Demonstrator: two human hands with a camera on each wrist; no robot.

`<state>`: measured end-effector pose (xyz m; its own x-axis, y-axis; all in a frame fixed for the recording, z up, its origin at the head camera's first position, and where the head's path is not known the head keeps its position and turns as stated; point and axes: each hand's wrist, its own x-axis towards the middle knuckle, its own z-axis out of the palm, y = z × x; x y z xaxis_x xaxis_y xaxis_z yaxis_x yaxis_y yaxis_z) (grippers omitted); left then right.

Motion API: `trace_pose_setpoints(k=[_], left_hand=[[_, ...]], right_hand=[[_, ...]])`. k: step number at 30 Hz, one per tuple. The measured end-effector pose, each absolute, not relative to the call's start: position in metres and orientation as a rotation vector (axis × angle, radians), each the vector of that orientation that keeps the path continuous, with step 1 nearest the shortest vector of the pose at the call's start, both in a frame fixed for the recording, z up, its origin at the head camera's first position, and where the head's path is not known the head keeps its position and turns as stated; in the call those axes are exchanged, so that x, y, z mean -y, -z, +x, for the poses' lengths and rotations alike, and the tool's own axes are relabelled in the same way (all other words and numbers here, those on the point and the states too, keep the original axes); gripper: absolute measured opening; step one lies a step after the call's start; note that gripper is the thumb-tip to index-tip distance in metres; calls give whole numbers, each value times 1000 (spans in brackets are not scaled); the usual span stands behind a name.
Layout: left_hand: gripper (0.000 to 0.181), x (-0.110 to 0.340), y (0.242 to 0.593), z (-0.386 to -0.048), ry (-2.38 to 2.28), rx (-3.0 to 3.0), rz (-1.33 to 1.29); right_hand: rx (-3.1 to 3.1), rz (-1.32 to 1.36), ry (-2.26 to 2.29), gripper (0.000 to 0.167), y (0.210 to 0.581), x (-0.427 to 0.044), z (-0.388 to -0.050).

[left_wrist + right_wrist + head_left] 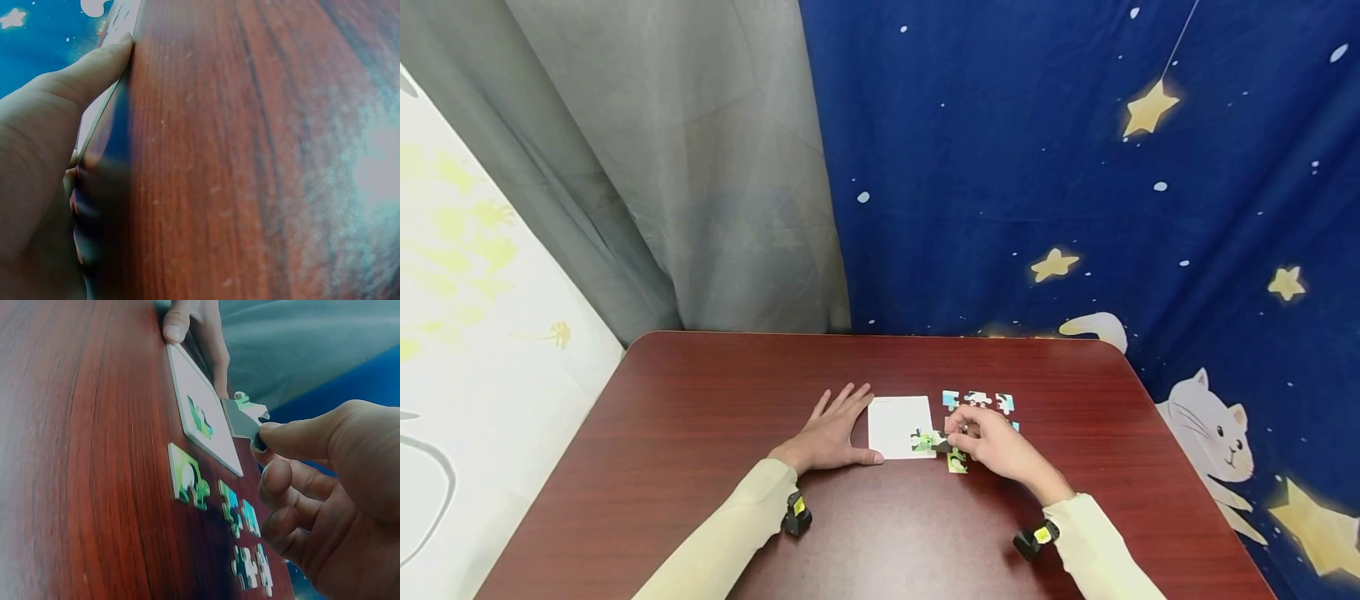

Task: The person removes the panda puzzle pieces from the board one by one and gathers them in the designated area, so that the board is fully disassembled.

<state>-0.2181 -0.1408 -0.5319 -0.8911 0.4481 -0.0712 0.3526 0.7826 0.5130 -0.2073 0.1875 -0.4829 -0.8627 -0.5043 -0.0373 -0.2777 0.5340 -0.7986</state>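
A white square puzzle board (895, 418) with a raised rim lies flat on the table. My left hand (833, 435) spreads its fingers at the board's left side, its thumb touching the lower left corner. Between thumb and fingers, my right hand (997, 443) pinches a jigsaw piece (245, 417). This piece is tilted above the board's right edge, its grey side partly showing in the right wrist view. On the board, near the lower right corner, lies one green jigsaw piece (200, 419). Another green piece (957, 463) rests on the table beneath my right hand.
Several loose jigsaw pieces (977, 399) lie right of the board, some partly hidden by my right hand. The dark red table (737, 375) ends at a back edge before grey and blue curtains (955, 167). Black wrist cameras (1036, 538) sit on both forearms.
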Motion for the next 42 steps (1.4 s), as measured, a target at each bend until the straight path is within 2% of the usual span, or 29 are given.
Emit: trace_pose_setpoints(k=[23,42], left_hand=[[114,139,523,-213,-720,-2783,643],[112,139,516,-212,-710,-2773,623]], right_hand=[[-2510,-540,1257,4,503,-244,-192],[-2581,-511,1198,6,498,-257,-192]])
